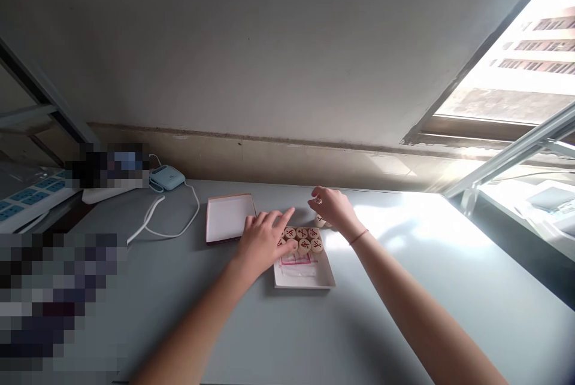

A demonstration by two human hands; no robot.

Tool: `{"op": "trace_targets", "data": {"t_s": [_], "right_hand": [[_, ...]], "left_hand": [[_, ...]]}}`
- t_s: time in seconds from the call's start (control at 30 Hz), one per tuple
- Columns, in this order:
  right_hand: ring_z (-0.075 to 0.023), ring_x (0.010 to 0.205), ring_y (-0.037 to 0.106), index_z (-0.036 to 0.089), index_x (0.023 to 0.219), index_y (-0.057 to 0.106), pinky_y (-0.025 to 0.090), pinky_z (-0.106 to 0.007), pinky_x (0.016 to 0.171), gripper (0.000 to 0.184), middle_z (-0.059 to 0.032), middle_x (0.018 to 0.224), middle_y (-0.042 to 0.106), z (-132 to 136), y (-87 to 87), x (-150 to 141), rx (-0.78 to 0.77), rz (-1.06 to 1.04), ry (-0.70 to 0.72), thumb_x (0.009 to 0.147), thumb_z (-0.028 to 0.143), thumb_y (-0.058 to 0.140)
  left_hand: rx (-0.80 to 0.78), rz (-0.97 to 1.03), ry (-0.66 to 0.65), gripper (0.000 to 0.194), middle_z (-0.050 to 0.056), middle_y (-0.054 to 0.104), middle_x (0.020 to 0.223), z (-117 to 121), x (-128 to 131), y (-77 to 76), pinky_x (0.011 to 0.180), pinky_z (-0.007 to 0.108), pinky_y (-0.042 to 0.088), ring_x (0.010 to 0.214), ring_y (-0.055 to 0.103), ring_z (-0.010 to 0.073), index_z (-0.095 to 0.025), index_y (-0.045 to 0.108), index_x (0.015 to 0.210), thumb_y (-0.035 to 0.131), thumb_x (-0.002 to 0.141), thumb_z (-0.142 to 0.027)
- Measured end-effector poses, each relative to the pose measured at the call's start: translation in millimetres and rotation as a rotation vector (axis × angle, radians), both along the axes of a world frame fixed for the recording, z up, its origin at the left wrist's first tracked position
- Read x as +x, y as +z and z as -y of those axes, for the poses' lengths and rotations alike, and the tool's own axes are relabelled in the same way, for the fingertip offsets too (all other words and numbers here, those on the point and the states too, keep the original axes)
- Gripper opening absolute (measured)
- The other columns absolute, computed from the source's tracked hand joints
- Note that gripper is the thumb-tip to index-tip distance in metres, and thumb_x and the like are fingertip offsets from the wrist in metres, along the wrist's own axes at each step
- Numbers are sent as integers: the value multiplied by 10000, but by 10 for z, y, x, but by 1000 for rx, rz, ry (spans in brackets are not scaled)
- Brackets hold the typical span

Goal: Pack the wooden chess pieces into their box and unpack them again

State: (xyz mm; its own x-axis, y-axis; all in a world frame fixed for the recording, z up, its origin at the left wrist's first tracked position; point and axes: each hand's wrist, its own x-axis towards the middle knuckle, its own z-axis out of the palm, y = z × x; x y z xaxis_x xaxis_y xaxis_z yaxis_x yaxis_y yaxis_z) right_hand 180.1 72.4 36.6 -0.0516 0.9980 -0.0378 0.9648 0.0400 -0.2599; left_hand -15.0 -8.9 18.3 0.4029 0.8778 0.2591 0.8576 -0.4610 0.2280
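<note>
A shallow white box (304, 282) lies on the table, with round wooden Chinese chess pieces (304, 246) in two rows along its far part. Red and white paper or plastic shows on its bare near part. My left hand (263, 236) rests over the box's left side, fingers spread, the thumb touching a piece; it covers some of the others. Just beyond the box's far right corner, my right hand (336, 210) pinches a chess piece (318, 200) at its fingertips. More pieces (319, 221) stand on the table under that hand, partly hidden by it.
The box lid (229, 218) lies open side up to the left. A white cable (191, 226) runs from a light blue device (167, 177) near the wall. A power strip (33, 196) is at far left. Metal posts (507, 160) stand by the window.
</note>
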Motion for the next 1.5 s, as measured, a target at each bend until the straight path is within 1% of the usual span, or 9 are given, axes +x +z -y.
{"op": "trace_targets", "data": {"t_s": [0.1, 0.23, 0.4, 0.7, 0.83, 1.03, 1.2, 1.33, 1.5], "right_hand": [[-181, 779, 654, 215, 1020, 632, 493, -299, 684, 273, -59, 1024, 683, 211, 97, -51, 54, -372, 116, 822, 396, 576], [-176, 780, 657, 201, 980, 619, 547, -298, 657, 327, -69, 981, 678, 555, 167, -127, -90, -836, 323, 800, 475, 612], [-195, 865, 654, 186, 959, 593, 565, -309, 702, 368, -89, 962, 670, 755, 171, -116, -147, -1072, 308, 776, 500, 654], [-154, 723, 635, 180, 940, 611, 524, -278, 585, 319, -67, 926, 646, 689, 15, 156, -111, -1088, 263, 813, 472, 631], [-150, 705, 629, 173, 935, 622, 526, -284, 593, 324, -71, 916, 646, 655, -94, 199, -114, -1081, 246, 819, 476, 621], [-141, 671, 615, 179, 908, 625, 524, -273, 583, 306, -41, 810, 639, 703, -190, 234, -146, -1099, 267, 825, 474, 615], [-136, 656, 607, 184, 913, 615, 533, -283, 620, 288, -16, 741, 615, 742, -162, 263, -170, -1118, 269, 841, 462, 600], [-146, 686, 614, 188, 920, 609, 530, -278, 628, 284, -13, 722, 615, 782, -124, 251, -196, -1067, 268, 848, 462, 590], [-136, 743, 608, 196, 939, 610, 539, -266, 651, 186, -40, 881, 625, 850, -123, 188, -164, -969, 350, 876, 362, 553]], "left_hand": [[129, 71, -28, 562, 104, 605, 1212, -24, -9, 16, 825, 371, 442, 1027, 596, 240, -238, 335, 1421, 490, 918, -436], [226, 189, -106, 436, 87, 627, 1170, -11, 19, 45, 841, 340, 476, 1013, 626, 209, -240, 397, 1361, 439, 954, -388], [221, 275, -181, 339, 55, 647, 1105, 52, 85, 83, 848, 337, 514, 969, 647, 187, -237, 460, 1283, 469, 951, -304], [46, 352, -269, 100, 28, 631, 1032, 73, -47, 282, 796, 277, 525, 882, 638, 146, -222, 607, 975, 569, 886, -247], [-25, 361, -339, 38, 15, 682, 975, 102, -220, 218, 839, 287, 514, 922, 641, 150, -218, 611, 885, 601, 867, -249], [-99, 380, -338, 99, 14, 677, 1073, 127, -401, 38, 894, 285, 512, 1010, 639, 148, -239, 614, 962, 575, 876, -211], [-124, 374, -289, 77, 7, 646, 1017, 167, -355, 59, 807, 246, 525, 892, 653, 125, -232, 607, 907, 577, 852, -187], [-120, 308, -361, 27, 3, 660, 930, 200, -284, 67, 777, 240, 496, 850, 637, 127, -216, 620, 841, 597, 846, -204], [-36, 138, -422, 103, 8, 704, 892, 181, -262, 49, 771, 290, 426, 834, 595, 147, -208, 650, 813, 588, 874, -263]]}}
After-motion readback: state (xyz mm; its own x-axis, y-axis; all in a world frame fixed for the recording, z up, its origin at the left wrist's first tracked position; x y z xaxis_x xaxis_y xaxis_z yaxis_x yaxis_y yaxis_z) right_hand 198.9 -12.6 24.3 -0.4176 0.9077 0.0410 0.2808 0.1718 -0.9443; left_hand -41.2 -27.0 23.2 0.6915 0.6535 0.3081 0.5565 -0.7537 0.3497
